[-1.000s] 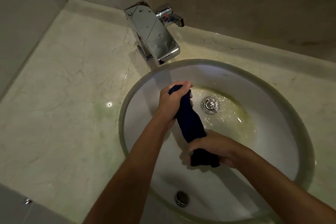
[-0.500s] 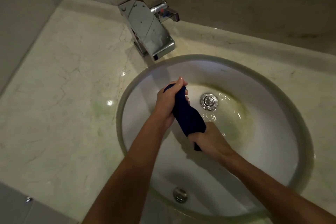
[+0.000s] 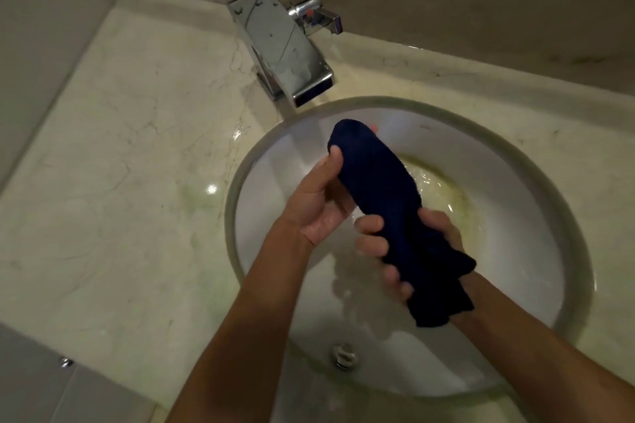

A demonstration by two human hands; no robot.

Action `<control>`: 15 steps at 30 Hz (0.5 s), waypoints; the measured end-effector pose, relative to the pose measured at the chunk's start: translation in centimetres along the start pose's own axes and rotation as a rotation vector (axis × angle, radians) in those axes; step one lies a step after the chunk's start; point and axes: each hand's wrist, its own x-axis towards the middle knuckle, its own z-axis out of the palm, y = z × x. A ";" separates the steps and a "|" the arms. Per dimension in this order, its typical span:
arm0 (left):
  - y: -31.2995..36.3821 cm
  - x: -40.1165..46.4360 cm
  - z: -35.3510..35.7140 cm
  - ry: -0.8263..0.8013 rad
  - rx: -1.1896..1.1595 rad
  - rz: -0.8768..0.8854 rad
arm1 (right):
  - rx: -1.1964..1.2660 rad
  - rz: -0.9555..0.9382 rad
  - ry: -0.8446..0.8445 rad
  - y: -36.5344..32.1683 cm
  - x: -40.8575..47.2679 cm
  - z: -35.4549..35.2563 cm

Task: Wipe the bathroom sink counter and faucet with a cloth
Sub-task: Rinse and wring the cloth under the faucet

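A dark blue cloth (image 3: 378, 189), rolled into a thick twist, hangs over the white round sink (image 3: 536, 251). My left hand (image 3: 319, 203) holds its upper end, thumb pressed on the fabric, palm turned up. My right hand (image 3: 405, 244) grips the lower end with fingers curled round it; the loose tail drapes over my wrist. A chrome block faucet (image 3: 285, 45) with a side lever stands behind the basin on the pale marble counter (image 3: 130, 154). The cloth hides the drain.
Water and a yellowish stain lie in the basin bottom (image 3: 443, 192). An overflow hole (image 3: 343, 355) sits in the near wall of the bowl. Walls close off the counter at left and behind. Wet glints show on the counter near the rim.
Both hands have rotated on the cloth: the left palm now faces up, the right hand has turned over with fingers showing. The twisted cloth has risen and covers the drain.
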 end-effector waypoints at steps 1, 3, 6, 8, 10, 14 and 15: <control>-0.4 0.1 0.4 -0.008 -0.040 -0.004 | 0.037 0.021 -0.030 0.7 0.3 0.6; -0.7 0.2 1.7 -0.072 -0.188 0.057 | 0.070 0.068 -0.116 1.5 0.4 1.5; -0.6 0.0 2.9 -0.217 -0.373 0.167 | -0.011 0.073 -0.100 2.0 0.1 2.6; 0.3 -0.2 3.2 -0.203 -0.315 0.124 | -0.068 0.083 -0.014 1.7 -0.6 3.1; 1.4 -0.2 3.2 -0.059 -0.099 0.037 | -0.255 0.119 0.279 0.8 -0.8 4.4; 0.8 2.1 2.0 0.508 0.414 0.003 | -1.051 0.140 1.038 -0.5 1.3 3.9; 0.3 2.9 1.7 0.640 0.500 0.014 | -1.217 0.123 1.120 -0.6 2.1 2.9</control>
